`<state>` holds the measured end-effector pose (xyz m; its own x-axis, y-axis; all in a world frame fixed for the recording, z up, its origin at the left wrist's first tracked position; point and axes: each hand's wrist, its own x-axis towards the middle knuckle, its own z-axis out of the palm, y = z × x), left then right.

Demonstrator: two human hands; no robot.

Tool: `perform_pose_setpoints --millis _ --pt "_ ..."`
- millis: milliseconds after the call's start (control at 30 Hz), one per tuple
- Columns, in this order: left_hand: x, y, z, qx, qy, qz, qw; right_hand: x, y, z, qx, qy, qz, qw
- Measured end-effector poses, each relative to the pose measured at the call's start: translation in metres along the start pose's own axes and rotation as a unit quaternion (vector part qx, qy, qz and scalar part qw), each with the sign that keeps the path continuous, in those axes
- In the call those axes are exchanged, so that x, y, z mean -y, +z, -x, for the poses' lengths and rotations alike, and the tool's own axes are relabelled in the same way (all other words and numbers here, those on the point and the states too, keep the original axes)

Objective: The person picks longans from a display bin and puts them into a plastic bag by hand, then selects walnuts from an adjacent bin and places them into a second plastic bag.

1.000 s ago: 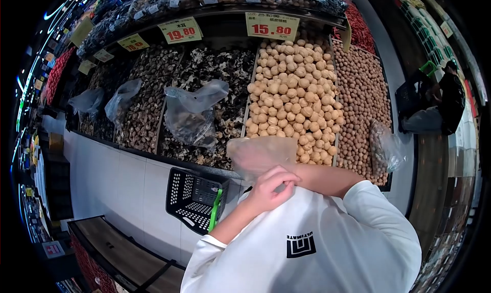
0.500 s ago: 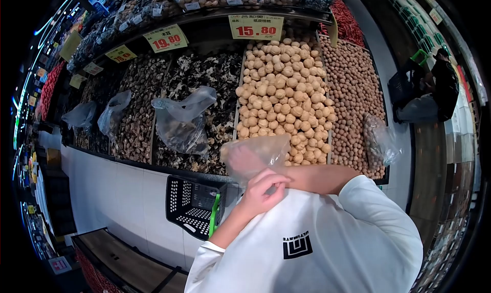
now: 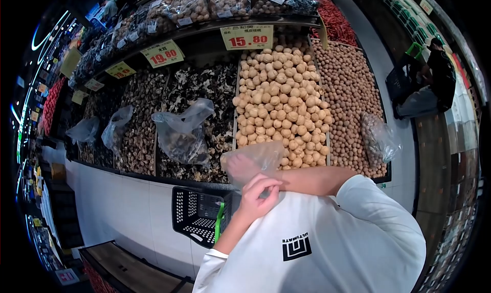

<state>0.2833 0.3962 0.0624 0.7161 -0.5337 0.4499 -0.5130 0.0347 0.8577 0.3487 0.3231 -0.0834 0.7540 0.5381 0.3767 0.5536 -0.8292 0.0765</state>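
Right hand inside a clear bag

The left hand (image 3: pixel 258 197) has curled fingers gripping the clear bag (image 3: pixel 265 154) by its opening, at the right wrist. The right hand (image 3: pixel 240 165) is inside; whether its fingers are closed, I cannot tell. Pale walnuts (image 3: pixel 281 98) lie just beyond both hands; a black basket (image 3: pixel 197 208) is left of them.

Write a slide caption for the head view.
Right hand inside a translucent plastic bag, left hand at its near end, before loose walnuts.
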Motion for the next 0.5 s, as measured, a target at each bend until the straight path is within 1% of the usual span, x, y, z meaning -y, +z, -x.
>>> perform_pose_setpoints --millis 33,67,133,167,233,267,300,333,400,467,500 --pt "0.0 0.0 0.0 -0.002 0.0 0.0 1.0 -0.001 0.003 0.0 0.036 -0.006 -0.025 0.999" --pt "0.0 0.0 0.0 0.001 0.001 0.0 1.0 -0.001 0.003 0.0 0.035 -0.004 -0.025 0.999" --pt "0.002 0.0 0.001 -0.007 -0.009 0.012 1.0 -0.002 0.004 0.0 0.002 0.018 -0.079 0.997" --pt "0.004 0.0 0.002 -0.006 -0.006 0.013 1.0 -0.008 -0.011 -0.003 0.002 0.019 -0.077 0.997" --pt "0.008 -0.001 0.006 -0.04 -0.014 0.012 0.999 -0.025 -0.061 -0.009 0.172 -0.014 -0.157 0.972" --pt "0.009 -0.001 0.007 -0.042 -0.013 0.014 0.999 -0.025 -0.047 0.009 0.174 -0.015 -0.155 0.972" --pt "0.01 -0.001 0.007 -0.056 -0.023 0.021 0.998 -0.024 -0.02 0.04 0.173 0.067 -0.346 0.919" --pt "0.011 -0.002 0.006 -0.072 -0.032 0.028 0.996 -0.028 -0.007 0.065 0.166 0.146 -0.521 0.824" --pt "0.014 -0.003 0.006 -0.081 -0.035 0.029 0.996 -0.062 -0.118 0.063 0.075 0.095 -0.51 0.852" --pt "0.016 -0.005 0.006 -0.091 -0.04 0.028 0.995 -0.07 -0.139 0.089 0.067 0.257 -0.57 0.778" --pt "0.018 -0.005 0.007 -0.093 -0.045 0.036 0.994 -0.077 -0.16 0.096 0.06 0.294 -0.566 0.768"
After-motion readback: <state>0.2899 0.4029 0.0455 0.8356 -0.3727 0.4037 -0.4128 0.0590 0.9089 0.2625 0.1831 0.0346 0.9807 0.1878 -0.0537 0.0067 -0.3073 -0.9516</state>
